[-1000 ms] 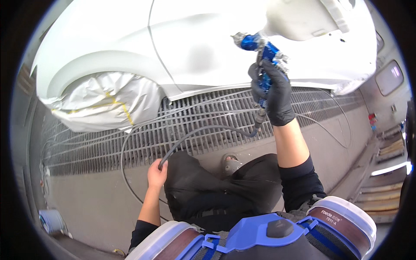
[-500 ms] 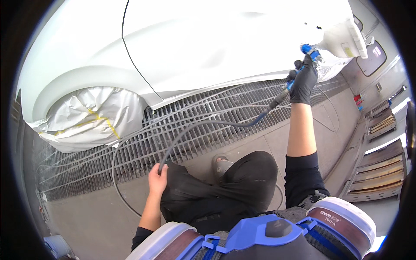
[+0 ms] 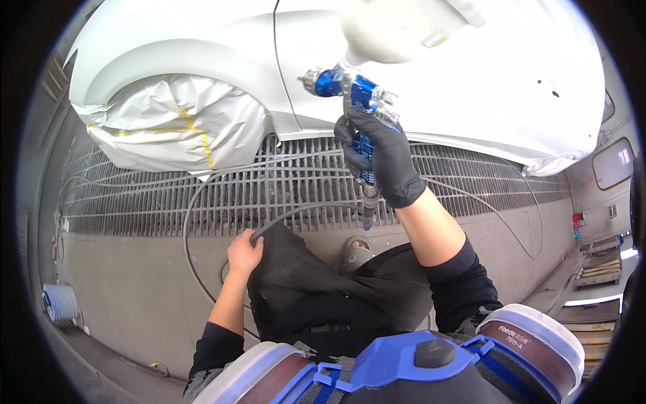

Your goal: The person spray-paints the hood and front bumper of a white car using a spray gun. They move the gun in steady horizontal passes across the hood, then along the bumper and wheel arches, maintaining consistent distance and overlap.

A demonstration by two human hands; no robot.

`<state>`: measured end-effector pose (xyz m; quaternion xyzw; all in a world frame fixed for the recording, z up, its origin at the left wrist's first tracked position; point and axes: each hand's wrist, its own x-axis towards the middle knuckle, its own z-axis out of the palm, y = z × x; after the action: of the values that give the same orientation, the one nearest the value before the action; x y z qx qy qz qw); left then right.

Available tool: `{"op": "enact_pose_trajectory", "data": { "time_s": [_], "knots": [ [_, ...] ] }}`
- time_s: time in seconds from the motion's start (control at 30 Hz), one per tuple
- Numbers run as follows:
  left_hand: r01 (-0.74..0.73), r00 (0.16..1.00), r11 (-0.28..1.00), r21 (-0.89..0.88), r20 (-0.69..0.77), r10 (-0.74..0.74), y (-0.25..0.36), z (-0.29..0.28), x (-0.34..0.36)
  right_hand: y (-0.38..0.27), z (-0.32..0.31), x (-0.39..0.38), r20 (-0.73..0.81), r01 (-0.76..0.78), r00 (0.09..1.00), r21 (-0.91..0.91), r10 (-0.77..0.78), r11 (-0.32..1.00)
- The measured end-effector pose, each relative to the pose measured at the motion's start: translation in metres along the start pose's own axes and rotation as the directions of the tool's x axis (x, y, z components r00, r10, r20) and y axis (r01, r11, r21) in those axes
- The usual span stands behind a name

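Note:
Gloved in black, my right hand point(image 3: 383, 151) wraps round the grip of a blue and silver spray gun point(image 3: 363, 91). The gun's nozzle points left, and a whitish paint cup point(image 3: 397, 30) sits on top of it. Behind the gun is the white car body point(image 3: 484, 81), with a dark seam between two panels. From the bottom of the grip runs a dark air hose point(image 3: 296, 211). My bare left hand point(image 3: 244, 251) is closed round this hose beside my left knee.
A wheel wrapped in white sheeting point(image 3: 161, 135) with yellow tape stands at the left. Hoses cross the floor grating point(image 3: 303, 178) below the car. A white bucket point(image 3: 62, 301) is at far left. Slatted panels point(image 3: 599, 269) line the right side.
My right hand has brought the spray gun leftward and nearer to me, from the car's far right to its middle. The view has shifted right. My left hand still grips the hose.

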<state>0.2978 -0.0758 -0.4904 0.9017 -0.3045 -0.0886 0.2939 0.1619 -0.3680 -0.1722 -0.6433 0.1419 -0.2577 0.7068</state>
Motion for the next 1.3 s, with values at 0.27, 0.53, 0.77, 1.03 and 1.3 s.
{"op": "enact_pose_trajectory", "data": {
  "time_s": [0.27, 0.53, 0.77, 1.03, 1.3],
  "knots": [
    [-0.044, 0.986, 0.999, -0.031, 0.161, 0.049, 0.021, 0.021, 0.008, 0.003, -0.091, -0.031, -0.319, 0.034, 0.948, 0.048, -0.017, 0.998],
    [-0.016, 0.973, 0.993, 0.121, 0.230, -0.013, 0.018, 0.051, 0.041, -0.014, -0.184, -0.075, -0.862, 0.398, 0.452, -0.035, -0.229, 0.917],
    [-0.014, 0.955, 0.963, 0.269, 0.288, -0.066, 0.004, 0.082, 0.075, 0.004, -0.148, -0.066, -0.654, 0.330, 0.748, 0.213, -0.117, 0.920],
    [-0.320, 0.878, 0.905, 0.280, 0.448, 0.172, 0.008, 0.095, 0.076, 0.039, -0.051, -0.043, -0.205, 0.104, 0.974, 0.026, -0.097, 0.994],
    [-0.392, 0.783, 0.874, 0.287, 0.603, 0.153, 0.009, 0.104, 0.078, 0.045, -0.081, -0.038, -0.165, 0.033, 0.984, -0.167, -0.061, 0.985]
  ]
}}
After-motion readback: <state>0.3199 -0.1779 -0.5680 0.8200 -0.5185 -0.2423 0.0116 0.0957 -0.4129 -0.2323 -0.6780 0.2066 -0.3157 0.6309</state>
